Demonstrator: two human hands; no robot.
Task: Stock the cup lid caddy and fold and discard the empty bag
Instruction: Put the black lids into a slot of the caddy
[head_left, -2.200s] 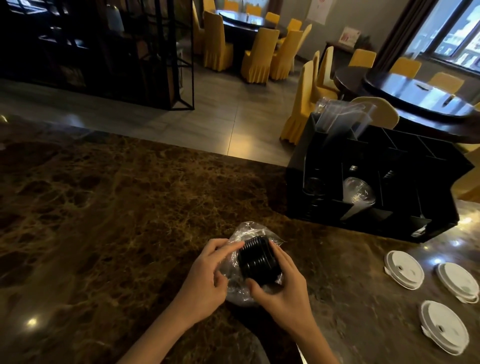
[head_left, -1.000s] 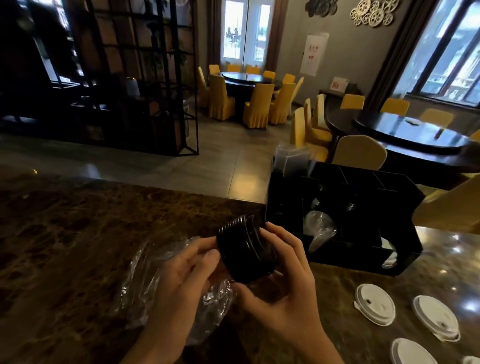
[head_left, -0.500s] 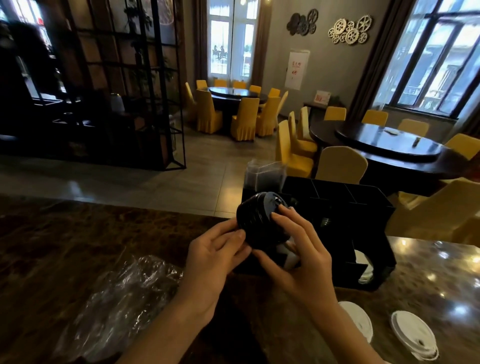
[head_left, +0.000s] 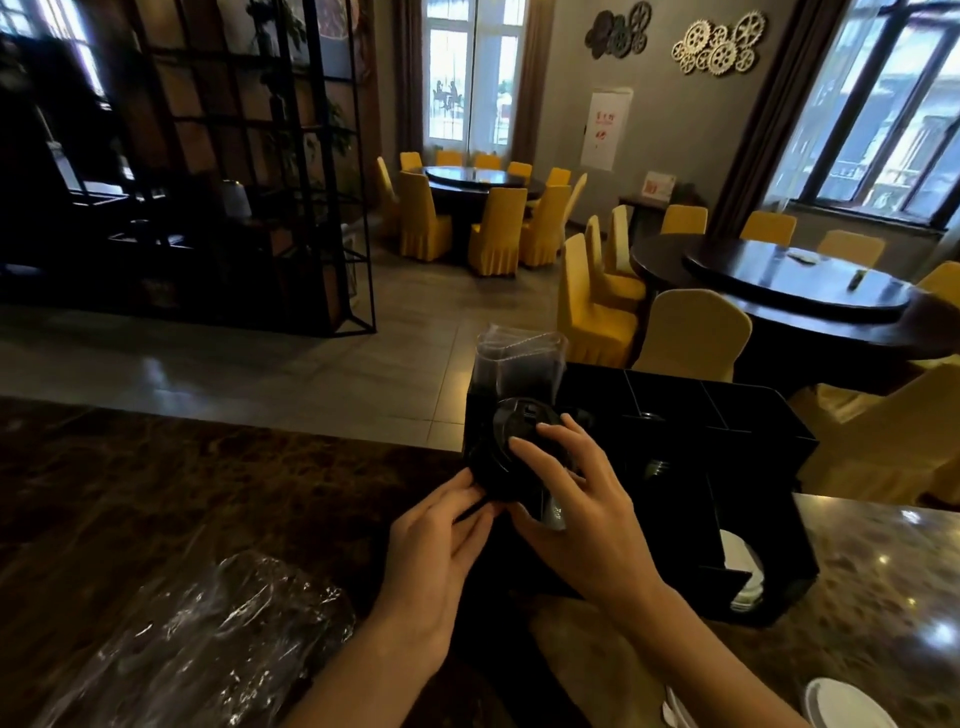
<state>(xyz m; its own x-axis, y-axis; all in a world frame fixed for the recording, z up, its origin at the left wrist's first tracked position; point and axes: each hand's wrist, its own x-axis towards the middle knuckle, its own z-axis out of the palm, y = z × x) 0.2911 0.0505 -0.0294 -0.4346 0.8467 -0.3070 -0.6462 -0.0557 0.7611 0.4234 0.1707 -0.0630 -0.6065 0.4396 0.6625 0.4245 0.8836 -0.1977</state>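
Restaurant: round dining tables (head_left: 795, 283), yellow-covered chairs (head_left: 491, 231)

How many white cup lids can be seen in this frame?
2 groups at least: one white lid on the counter at the bottom right corner, and white lids stacked in the caddy's right-hand opening. Others may lie outside the frame.

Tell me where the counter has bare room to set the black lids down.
Bare counter lies left of the caddy, beyond the empty bag. Crowded: both hands with the black lids at the caddy front, and a white lid bottom right.
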